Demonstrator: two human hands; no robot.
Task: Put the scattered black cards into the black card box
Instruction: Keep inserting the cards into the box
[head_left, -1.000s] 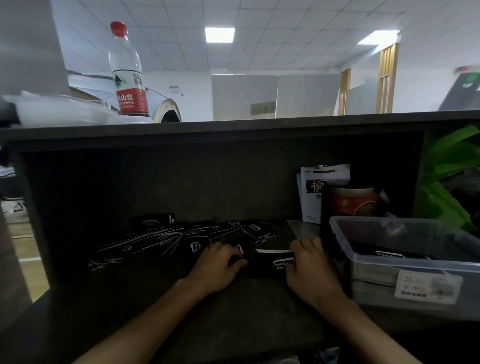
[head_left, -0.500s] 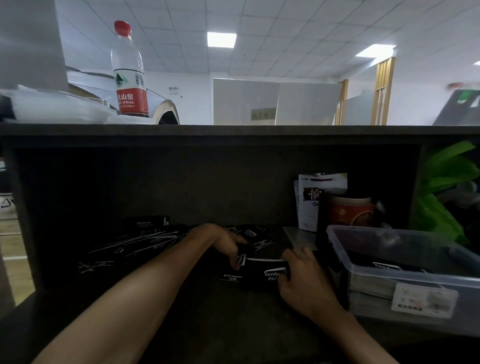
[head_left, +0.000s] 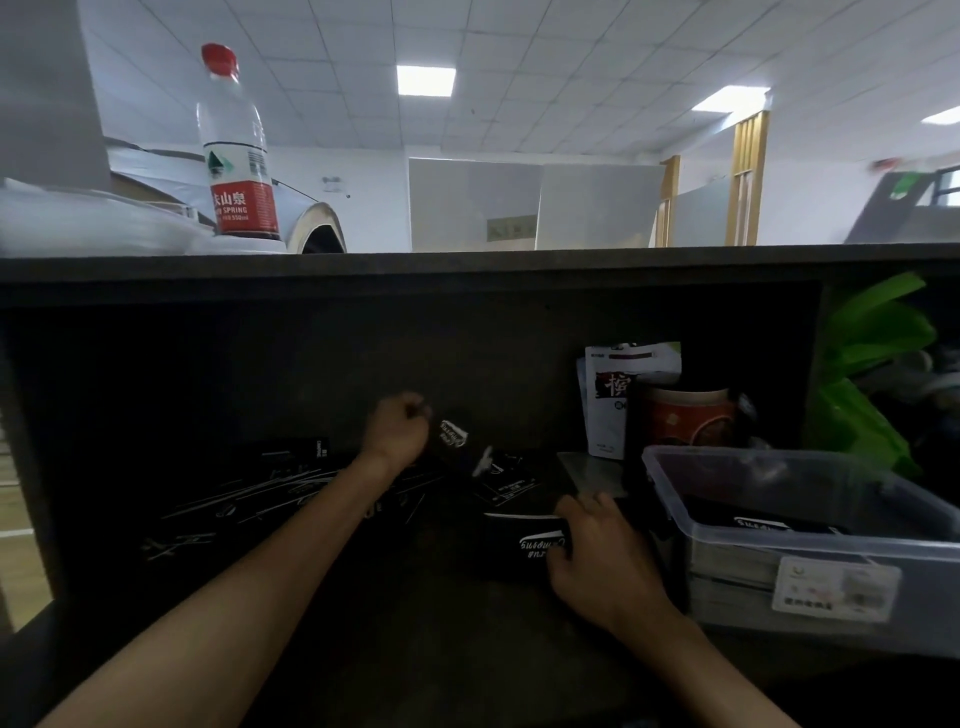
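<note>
Under shelf | left hand (head_left: 397, 428) lifts card (head_left: 453, 434) | right hand (head_left: 597, 545) grips card box (head_left: 524, 545)

The dark worktop (head_left: 395, 639) carries black cards (head_left: 270, 483) scattered across its left and middle. A black card box (head_left: 524, 545) stands right of centre, with a clear plastic tub (head_left: 810, 545) just beside it. Behind them stand a white packet (head_left: 608, 395) and a red-labelled jar (head_left: 691, 415). On the ledge above (head_left: 519, 260) stands a water bottle (head_left: 236, 156).

A water bottle (head_left: 236, 150) stands on the worktop (head_left: 519, 265); below, a clear tub (head_left: 810, 540), red jar (head_left: 691, 418) and green bag (head_left: 872, 374).
</note>
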